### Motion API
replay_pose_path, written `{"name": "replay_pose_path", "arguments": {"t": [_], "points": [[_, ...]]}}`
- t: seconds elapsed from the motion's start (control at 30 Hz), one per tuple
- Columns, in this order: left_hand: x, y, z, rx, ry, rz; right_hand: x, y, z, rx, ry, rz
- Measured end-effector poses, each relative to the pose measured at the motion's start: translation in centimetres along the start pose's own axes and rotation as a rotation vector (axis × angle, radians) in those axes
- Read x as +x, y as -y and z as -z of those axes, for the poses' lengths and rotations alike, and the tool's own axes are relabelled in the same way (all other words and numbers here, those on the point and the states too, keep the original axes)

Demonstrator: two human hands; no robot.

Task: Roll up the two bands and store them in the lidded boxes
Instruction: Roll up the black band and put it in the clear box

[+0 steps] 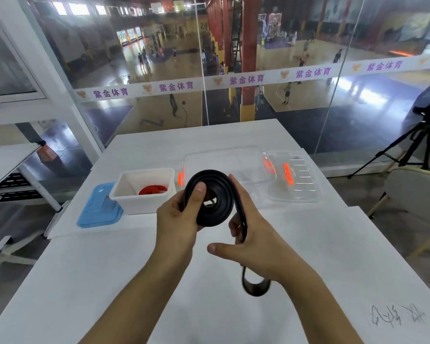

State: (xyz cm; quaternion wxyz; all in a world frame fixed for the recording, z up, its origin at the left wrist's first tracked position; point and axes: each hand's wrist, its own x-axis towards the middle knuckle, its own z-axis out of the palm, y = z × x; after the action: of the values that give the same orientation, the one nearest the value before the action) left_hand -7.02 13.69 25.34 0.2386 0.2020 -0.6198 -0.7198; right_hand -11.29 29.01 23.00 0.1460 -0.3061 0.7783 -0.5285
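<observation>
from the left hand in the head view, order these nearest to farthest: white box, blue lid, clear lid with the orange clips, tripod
1. white box, just beyond and left of the left hand, red band inside.
2. blue lid, further left, leaning against the white box.
3. clear lid, across to the right, past the clear box.
4. tripod, on the floor far right, off the table.

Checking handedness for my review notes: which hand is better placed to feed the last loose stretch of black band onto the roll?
Right, probably. The right hand already grips the loose tail of the black band, while the left hand pinches the roll.
</observation>
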Motion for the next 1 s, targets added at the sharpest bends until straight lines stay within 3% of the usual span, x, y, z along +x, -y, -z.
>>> {"name": "replay_pose_path", "arguments": {"t": [0.13,0.3,0.47,0.6,0.7,0.83,1.0], "points": [[-0.5,0.7,-1.0,-0.035,-0.046,0.030,0.6,-0.5,-2.2,0.091,-0.120,0.016],[-0.8,2.0,-0.3,0.044,0.061,0.152,0.9,-1.0,-2.2,0.119,-0.178,0.032],[-0.2,1.6,2.1,0.120,0.277,0.281,0.8,-1.6,0.9,0.071,0.036,0.044],[1.6,0.4,4.1,0.324,0.503,0.186,1.1,-1.5,2.1,-0.012,0.257,0.044],[2.2,-0.3,4.4,0.575,0.649,0.125,1.4,-1.6,1.5,-0.065,0.310,0.015],[2.2,0.8,4.4,0.556,0.530,0.110,1.9,-2.4,1.6,-0.145,0.275,-0.047],[2.4,3.0,3.5,0.279,0.277,0.213,2.8,-4.0,2.4,-0.028,0.244,-0.116]]}}
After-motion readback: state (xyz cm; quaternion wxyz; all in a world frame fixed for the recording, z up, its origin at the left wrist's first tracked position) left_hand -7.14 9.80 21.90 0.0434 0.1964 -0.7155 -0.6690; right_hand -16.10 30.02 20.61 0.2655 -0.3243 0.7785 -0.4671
